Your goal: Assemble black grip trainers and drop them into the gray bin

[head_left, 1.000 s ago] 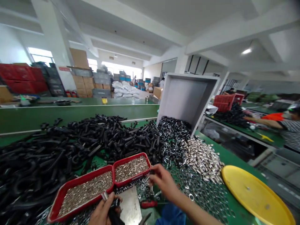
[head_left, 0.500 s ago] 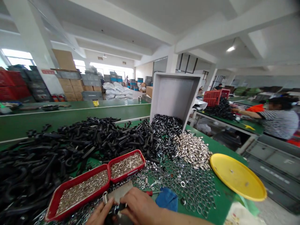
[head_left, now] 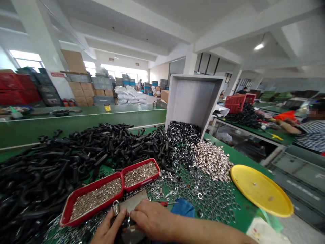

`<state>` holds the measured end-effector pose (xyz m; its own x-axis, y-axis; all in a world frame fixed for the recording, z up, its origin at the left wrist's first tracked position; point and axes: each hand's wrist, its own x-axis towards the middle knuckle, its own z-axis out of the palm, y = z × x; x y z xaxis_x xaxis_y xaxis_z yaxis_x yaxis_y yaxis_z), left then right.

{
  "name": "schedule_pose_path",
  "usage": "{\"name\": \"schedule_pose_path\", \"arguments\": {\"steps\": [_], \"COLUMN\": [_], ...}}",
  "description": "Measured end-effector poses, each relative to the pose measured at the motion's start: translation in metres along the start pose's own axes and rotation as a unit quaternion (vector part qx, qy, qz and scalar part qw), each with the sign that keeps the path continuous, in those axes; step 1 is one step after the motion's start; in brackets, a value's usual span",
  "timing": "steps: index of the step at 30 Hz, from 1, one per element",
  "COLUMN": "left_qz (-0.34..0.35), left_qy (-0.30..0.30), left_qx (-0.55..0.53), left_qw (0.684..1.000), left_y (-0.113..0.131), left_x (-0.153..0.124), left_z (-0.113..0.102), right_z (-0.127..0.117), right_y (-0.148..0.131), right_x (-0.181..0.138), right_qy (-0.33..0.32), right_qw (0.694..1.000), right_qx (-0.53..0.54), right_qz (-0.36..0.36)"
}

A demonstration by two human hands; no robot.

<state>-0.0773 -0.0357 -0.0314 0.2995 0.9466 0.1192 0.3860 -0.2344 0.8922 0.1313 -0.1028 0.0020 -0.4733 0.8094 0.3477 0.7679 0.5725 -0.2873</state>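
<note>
The green surface [head_left: 243, 159] is heaped with black pieces [head_left: 76, 152]. At bottom centre my left hand [head_left: 106, 232] pinches a spring [head_left: 115, 207]; the grip of my right hand [head_left: 152, 219] is pressed together on a dark part [head_left: 125, 223] beside it.

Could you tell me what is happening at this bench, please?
A person's left hand and right hand pinch a small black part together, a spring standing by the left thumb. Just beyond lie a red tray of metal bits, loose rings and a heap of black hooks.
</note>
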Motion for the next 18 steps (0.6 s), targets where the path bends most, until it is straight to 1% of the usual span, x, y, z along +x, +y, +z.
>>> {"name": "schedule_pose_path", "arguments": {"steps": [1,2,3,4,5,6,7,9,10,11,12,13,14,15,16,18], "left_qz": [-0.005,-0.013,-0.021,-0.029,-0.034,-0.035,-0.031,-0.013,0.000,0.016,0.032,0.044,0.049,0.047,0.040,0.019], "left_qy": [0.005,0.011,0.015,0.020,0.023,0.025,0.025,0.029,0.021,0.007,-0.011,-0.027,-0.036,-0.037,-0.031,-0.014], "left_qx": [0.005,0.009,0.011,0.010,0.009,0.007,0.006,0.006,0.006,0.006,0.005,0.005,0.006,0.009,0.013,0.013], "left_qw": [1.000,1.000,1.000,0.999,0.999,0.999,0.999,0.999,1.000,1.000,0.999,0.999,0.998,0.998,0.999,1.000], "left_y": [0.001,0.002,0.005,0.007,0.009,0.011,0.013,0.014,0.014,0.014,0.012,0.011,0.009,0.007,0.005,0.003], "left_x": [0.002,0.004,0.005,0.006,0.007,0.007,0.006,0.002,0.001,-0.001,-0.002,-0.002,-0.002,-0.001,-0.001,-0.002], "left_z": [0.000,0.001,0.002,0.004,0.006,0.007,0.009,0.010,0.010,0.009,0.009,0.008,0.008,0.007,0.007,0.008], "right_z": [0.001,0.003,0.005,0.007,0.010,0.013,0.016,0.023,0.027,0.029,0.030,0.031,0.030,0.028,0.025,0.021], "right_y": [-0.002,-0.004,-0.005,-0.007,-0.008,-0.009,-0.010,-0.008,-0.007,-0.004,-0.002,0.001,0.002,0.003,0.003,-0.001], "right_x": [0.002,0.004,0.005,0.006,0.006,0.005,0.004,0.004,0.004,0.005,0.006,0.007,0.008,0.008,0.007,0.004], "right_qy": [0.000,-0.017,-0.048,-0.082,-0.110,-0.125,-0.123,-0.089,-0.092,-0.116,-0.157,-0.205,-0.244,-0.262,-0.254,-0.171], "right_qw": [0.996,0.977,0.942,0.896,0.855,0.827,0.811,0.786,0.761,0.731,0.703,0.690,0.704,0.740,0.785,0.878], "right_qx": [0.068,0.159,0.261,0.352,0.420,0.464,0.492,0.543,0.579,0.615,0.638,0.640,0.610,0.558,0.496,0.353], "right_qz": [0.065,0.139,0.207,0.256,0.282,0.290,0.290,0.283,0.278,0.274,0.270,0.268,0.268,0.268,0.270,0.275]}}
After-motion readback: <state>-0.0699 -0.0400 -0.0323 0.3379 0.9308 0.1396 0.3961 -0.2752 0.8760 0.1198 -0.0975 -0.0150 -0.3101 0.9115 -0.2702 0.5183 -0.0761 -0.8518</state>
